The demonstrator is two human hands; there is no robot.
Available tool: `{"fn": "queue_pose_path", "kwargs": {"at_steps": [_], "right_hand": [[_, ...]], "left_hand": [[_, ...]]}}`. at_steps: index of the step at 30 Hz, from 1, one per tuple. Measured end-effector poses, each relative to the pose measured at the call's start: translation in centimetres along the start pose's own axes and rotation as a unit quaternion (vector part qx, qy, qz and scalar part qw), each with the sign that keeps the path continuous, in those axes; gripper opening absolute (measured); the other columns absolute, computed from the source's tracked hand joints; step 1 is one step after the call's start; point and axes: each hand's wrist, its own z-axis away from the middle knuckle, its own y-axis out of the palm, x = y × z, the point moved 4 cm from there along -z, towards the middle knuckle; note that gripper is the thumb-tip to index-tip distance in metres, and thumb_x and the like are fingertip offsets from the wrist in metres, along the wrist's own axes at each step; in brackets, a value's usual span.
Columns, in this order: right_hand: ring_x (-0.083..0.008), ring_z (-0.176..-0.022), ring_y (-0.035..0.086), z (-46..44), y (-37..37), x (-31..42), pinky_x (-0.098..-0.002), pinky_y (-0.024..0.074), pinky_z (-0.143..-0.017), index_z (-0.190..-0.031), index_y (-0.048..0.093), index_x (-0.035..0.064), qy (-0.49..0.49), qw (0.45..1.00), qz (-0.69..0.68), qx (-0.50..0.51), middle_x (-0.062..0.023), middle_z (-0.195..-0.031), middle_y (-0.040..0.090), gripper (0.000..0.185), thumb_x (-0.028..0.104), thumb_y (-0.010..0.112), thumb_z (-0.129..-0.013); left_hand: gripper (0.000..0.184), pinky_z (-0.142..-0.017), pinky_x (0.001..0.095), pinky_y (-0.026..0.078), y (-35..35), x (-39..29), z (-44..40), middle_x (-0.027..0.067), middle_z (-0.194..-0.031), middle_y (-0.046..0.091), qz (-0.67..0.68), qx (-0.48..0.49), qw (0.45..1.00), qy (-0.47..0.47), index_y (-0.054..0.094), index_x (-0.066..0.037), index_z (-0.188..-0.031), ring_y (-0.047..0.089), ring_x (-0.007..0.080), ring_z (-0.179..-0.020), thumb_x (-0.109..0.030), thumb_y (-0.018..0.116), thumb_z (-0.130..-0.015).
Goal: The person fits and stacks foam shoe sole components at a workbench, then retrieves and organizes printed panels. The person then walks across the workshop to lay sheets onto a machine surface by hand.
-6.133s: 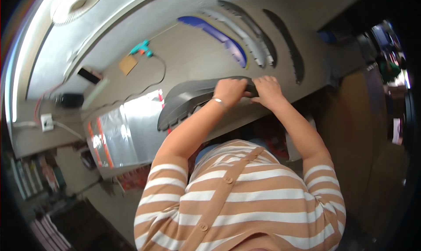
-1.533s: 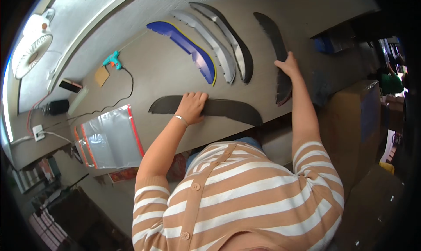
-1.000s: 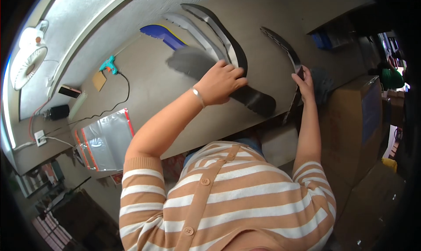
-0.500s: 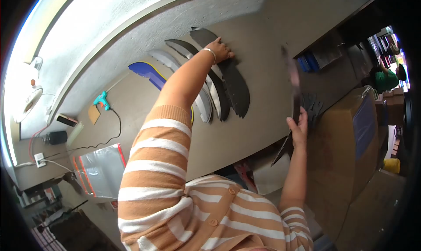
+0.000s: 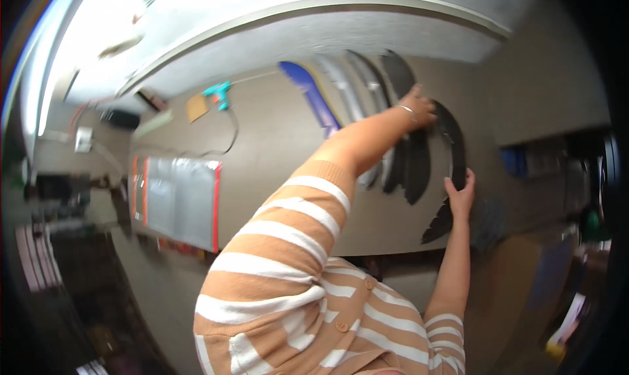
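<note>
My right hand [image 5: 460,193] grips a long dark curved strip [image 5: 453,139] with a jagged edge, its lower end hanging near the table's front edge. My left hand [image 5: 418,108], with a bracelet on the wrist, lies over a dark curved piece [image 5: 418,165] on the table, fingers apart. Its fingertips are close to the strip's upper tip; blur hides whether they touch. Left of it lie a black-and-silver curved piece [image 5: 367,74], a grey one [image 5: 337,77] and a blue one with a yellow edge [image 5: 304,83], partly behind my left arm.
On the table [image 5: 255,152] lie a teal glue gun [image 5: 219,94] with a cord, a tan piece of card [image 5: 196,108] and clear plastic bags [image 5: 180,195] with red edges. A wall runs behind. A cardboard box [image 5: 511,283] stands at the right.
My view has turned to the right. My right hand has brought the dark strip over the table, beside the other pieces. My left hand stays at the rightmost lying piece.
</note>
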Motion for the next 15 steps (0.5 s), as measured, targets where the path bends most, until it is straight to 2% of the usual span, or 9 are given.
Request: {"fn": "queue_pose_path", "kwargs": {"at_steps": [2,6,7,8,9,10,12,13,15], "right_hand": [[-0.0321,-0.113,0.050,-2.1,0.7,1.4,-0.0395,0.0410,-0.095,-0.131,0.040,0.0018,-0.066,0.972,0.223,-0.019,-0.0212,-0.126,0.049,0.075,0.026,0.076,-0.070],[-0.0366,-0.120,0.044,-4.3,1.5,0.6,-0.0431,0.0324,-0.102,-0.133,0.039,0.0022,-0.048,0.919,0.388,0.043,-0.0231,-0.131,0.043,0.086,0.051,0.071,-0.070],[-0.0370,-0.121,0.042,-3.6,1.9,2.0,-0.0442,0.0297,-0.104,-0.134,0.039,0.0027,-0.068,0.909,0.410,0.024,-0.0235,-0.132,0.042,0.087,0.054,0.069,-0.071],[-0.0373,-0.123,0.040,-2.2,2.0,4.5,-0.0453,0.0270,-0.105,-0.135,0.038,0.0032,-0.085,0.899,0.430,0.002,-0.0238,-0.133,0.041,0.087,0.057,0.066,-0.072],[-0.0339,-0.119,0.045,-0.4,2.9,7.9,-0.0444,0.0327,-0.102,-0.134,0.038,0.0024,-0.121,0.900,0.419,-0.015,-0.0215,-0.132,0.044,0.073,0.044,0.065,-0.081],[-0.0339,-0.119,0.045,0.1,4.5,8.0,-0.0444,0.0327,-0.102,-0.134,0.038,0.0024,-0.136,0.899,0.415,-0.010,-0.0215,-0.132,0.044,0.073,0.044,0.065,-0.081],[-0.0252,-0.105,0.055,1.6,8.8,7.1,-0.0369,0.0446,-0.090,-0.130,0.042,0.0010,-0.172,0.978,-0.012,0.117,-0.0145,-0.121,0.053,0.055,0.028,0.063,-0.087],[-0.0199,-0.097,0.057,3.2,11.9,6.5,-0.0313,0.0468,-0.083,-0.126,0.045,0.0007,-0.099,0.969,-0.099,0.201,-0.0107,-0.114,0.056,0.047,0.021,0.062,-0.087],[-0.0118,-0.083,0.059,10.3,18.4,9.9,-0.0226,0.0486,-0.070,-0.120,0.048,0.0013,0.097,0.922,-0.176,0.331,-0.0049,-0.100,0.058,0.038,0.016,0.061,-0.088]], "left_hand": [[0.030,-0.101,0.0606,0.026,-3.6,-0.6,2.8,0.0036,-0.127,0.051,0.033,-0.076,0.996,-0.020,0.057,-0.021,-0.114,0.039,0.0213,-0.128,-0.025,0.052,-0.085],[0.035,-0.103,0.0533,0.028,-7.3,-1.3,14.5,0.0083,-0.124,0.050,0.222,-0.237,0.942,-0.081,0.057,-0.016,-0.109,0.039,0.0249,-0.127,-0.017,0.062,-0.075],[0.033,-0.098,0.0488,0.034,-8.2,-1.3,19.4,0.0071,-0.109,0.055,0.253,-0.310,0.909,-0.117,0.059,-0.017,-0.100,0.046,0.0256,-0.119,-0.009,0.063,-0.068],[0.035,-0.097,0.0475,0.035,-7.5,-0.9,24.1,0.0076,-0.111,0.055,0.283,-0.295,0.897,-0.169,0.058,-0.017,-0.101,0.047,0.0261,-0.117,-0.006,0.062,-0.067],[0.038,-0.097,0.0462,0.036,-6.2,-0.6,29.1,0.0080,-0.112,0.054,0.312,-0.282,0.881,-0.216,0.058,-0.016,-0.102,0.047,0.0266,-0.114,-0.004,0.062,-0.066],[0.040,-0.095,0.0443,0.037,-4.6,-0.4,34.7,0.0087,-0.114,0.053,0.306,-0.248,0.874,-0.284,0.058,-0.015,-0.104,0.049,0.0286,-0.109,-0.001,0.061,-0.066],[0.043,-0.095,0.0428,0.039,-0.8,-1.5,46.8,0.0117,-0.113,0.056,0.248,-0.211,0.809,-0.490,0.058,-0.013,-0.109,0.052,0.0320,-0.105,0.001,0.058,-0.068],[0.041,-0.095,0.0405,0.041,-1.6,-1.8,52.7,0.0129,-0.113,0.055,0.227,-0.146,0.776,-0.570,0.058,-0.010,-0.109,0.052,0.0322,-0.106,0.000,0.058,-0.069],[0.028,-0.091,0.0399,0.043,0.8,-4.0,64.2,0.0156,-0.107,0.056,0.175,-0.215,0.664,-0.694,0.061,-0.004,-0.099,0.053,0.0336,-0.102,-0.007,0.063,-0.071]]}}
